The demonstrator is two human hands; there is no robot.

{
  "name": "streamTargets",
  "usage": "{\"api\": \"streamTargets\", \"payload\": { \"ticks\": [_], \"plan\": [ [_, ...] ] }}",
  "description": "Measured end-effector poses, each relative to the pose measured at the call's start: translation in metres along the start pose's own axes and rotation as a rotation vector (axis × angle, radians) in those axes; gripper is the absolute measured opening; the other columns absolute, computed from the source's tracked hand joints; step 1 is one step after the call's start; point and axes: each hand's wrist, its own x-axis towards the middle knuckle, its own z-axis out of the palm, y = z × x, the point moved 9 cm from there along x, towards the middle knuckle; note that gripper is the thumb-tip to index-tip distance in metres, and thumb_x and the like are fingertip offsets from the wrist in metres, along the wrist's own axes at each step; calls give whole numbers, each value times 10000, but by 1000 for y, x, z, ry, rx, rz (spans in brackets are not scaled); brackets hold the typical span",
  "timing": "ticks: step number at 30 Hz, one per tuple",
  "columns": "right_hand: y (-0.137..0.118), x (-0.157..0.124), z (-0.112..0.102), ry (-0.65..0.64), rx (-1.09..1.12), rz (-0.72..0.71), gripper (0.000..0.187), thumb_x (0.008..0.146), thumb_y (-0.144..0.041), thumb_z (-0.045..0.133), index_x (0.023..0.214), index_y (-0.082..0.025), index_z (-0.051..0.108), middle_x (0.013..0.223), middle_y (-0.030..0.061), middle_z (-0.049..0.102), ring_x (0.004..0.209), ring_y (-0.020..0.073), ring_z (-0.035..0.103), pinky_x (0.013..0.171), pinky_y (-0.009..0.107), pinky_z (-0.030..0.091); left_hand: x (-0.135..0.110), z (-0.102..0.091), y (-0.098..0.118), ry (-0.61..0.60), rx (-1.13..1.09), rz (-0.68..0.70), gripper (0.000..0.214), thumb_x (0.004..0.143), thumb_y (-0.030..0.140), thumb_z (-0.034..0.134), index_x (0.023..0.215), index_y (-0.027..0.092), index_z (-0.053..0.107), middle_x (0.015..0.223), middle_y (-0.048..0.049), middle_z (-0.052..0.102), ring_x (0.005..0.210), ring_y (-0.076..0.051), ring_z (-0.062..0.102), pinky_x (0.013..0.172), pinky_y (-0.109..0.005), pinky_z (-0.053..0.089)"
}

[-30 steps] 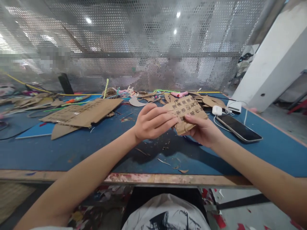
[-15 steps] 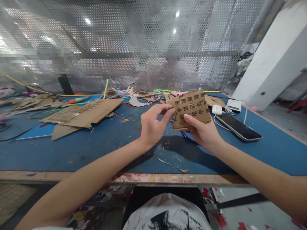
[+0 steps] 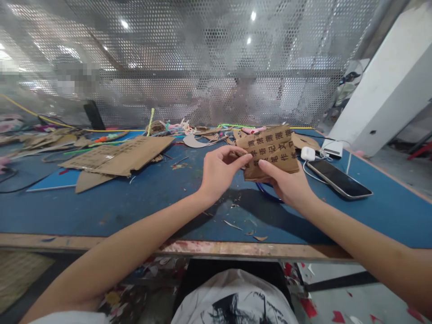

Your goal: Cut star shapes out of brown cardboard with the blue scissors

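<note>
Both hands hold a small brown cardboard piece (image 3: 272,149) printed with dark characters, raised above the blue table (image 3: 141,198). My left hand (image 3: 219,173) pinches its left edge between thumb and fingertips. My right hand (image 3: 286,184) grips its lower part, thumb on the printed face, fingers hidden behind. A blue loop (image 3: 266,191) shows on the table under my right hand.
A phone (image 3: 339,179) with a white charger (image 3: 308,154) and cable lies right of the hands. A large cardboard sheet (image 3: 118,156) and scraps lie at the left. Pipe cleaners and offcuts line the back edge by the perforated metal screen (image 3: 202,67). Small cardboard bits (image 3: 243,227) litter the near edge.
The cardboard piece was turned and raised, so its print now faces me more squarely. My left hand shifted from covering its left part to pinching its left edge.
</note>
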Motion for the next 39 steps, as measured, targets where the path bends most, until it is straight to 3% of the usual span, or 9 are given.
{"api": "streamTargets", "payload": {
  "ticks": [8, 13, 17, 23, 27, 30, 33, 36, 39],
  "plan": [
    [8, 5, 10, -133, 208, 157, 350, 627, -240, 793, 956, -202, 678, 862, 26, 748, 717, 237, 711, 533, 373, 622, 6, 8, -10, -95, -193, -88, 239, 577, 299, 813, 645, 155, 634, 589, 10, 662, 521, -95, 604, 554, -227, 539],
    [18, 3, 10, -93, 339, 259, 323, 603, -231, 800, 903, -204, 684, 822, -8, 753, 664, 186, 707, 530, 290, 621, 0, 10, -10, -88, -345, -79, 329, 595, 290, 815, 621, 160, 513, 605, 27, 659, 543, -80, 612, 577, -206, 527],
    [19, 14, -8, -1, 372, 263, 216, 663, -244, 759, 862, -211, 682, 864, -9, 755, 736, 160, 711, 587, 232, 616, -5, 20, -15, -143, -517, -159, 384, 653, 280, 778, 688, 183, 408, 795, -32, 724, 760, -138, 690, 563, -185, 498],
    [13, 24, -19, -3, 252, 192, 267, 607, -252, 814, 827, -209, 670, 730, -30, 730, 601, 142, 684, 448, 207, 572, 20, 0, -61, -167, -150, -348, 263, 649, 123, 679, 878, 183, 565, 771, -24, 675, 702, -142, 652, 579, -244, 507],
    [16, 23, -16, -49, 43, 181, 319, 601, -289, 833, 850, -194, 658, 740, -4, 731, 573, 148, 674, 393, 200, 526, 40, -16, -59, -152, 104, -159, 96, 668, 186, 673, 762, 167, 672, 980, -95, 701, 1012, -216, 629, 858, -341, 514],
    [14, 25, -11, -107, -98, 131, 375, 586, -315, 840, 876, -189, 638, 747, -1, 721, 541, 138, 645, 369, 201, 491, 28, 5, -63, -309, -124, -353, 282, 773, 423, 616, 855, 158, 662, 914, -124, 720, 811, -224, 692, 681, -346, 561],
    [10, 26, -6, -194, -204, 136, 381, 659, -434, 772, 911, -204, 602, 725, 3, 704, 525, 152, 632, 400, 249, 504, 10, 25, -55, -471, -168, -439, 365, 710, 451, 700, 923, 166, 618, 755, -65, 705, 535, -164, 656, 433, -233, 492],
    [-3, 28, -11, -288, -486, 97, 358, 786, -559, 594, 881, -215, 569, 658, 16, 677, 537, 181, 634, 505, 318, 533, 19, 10, -38, -331, -75, -266, 353, 732, 484, 683, 855, 174, 567, 636, 12, 638, 375, -93, 561, 345, -177, 409],
    [-19, 26, -18, -382, -1119, -130, 287, 731, -457, 676, 856, -211, 599, 742, 49, 687, 674, 222, 650, 629, 340, 513, 33, -23, -19, -74, 4, -68, 389, 777, 573, 604, 804, 196, 510, 565, 38, 569, 325, -73, 509, 296, -166, 327]
  ]
}}
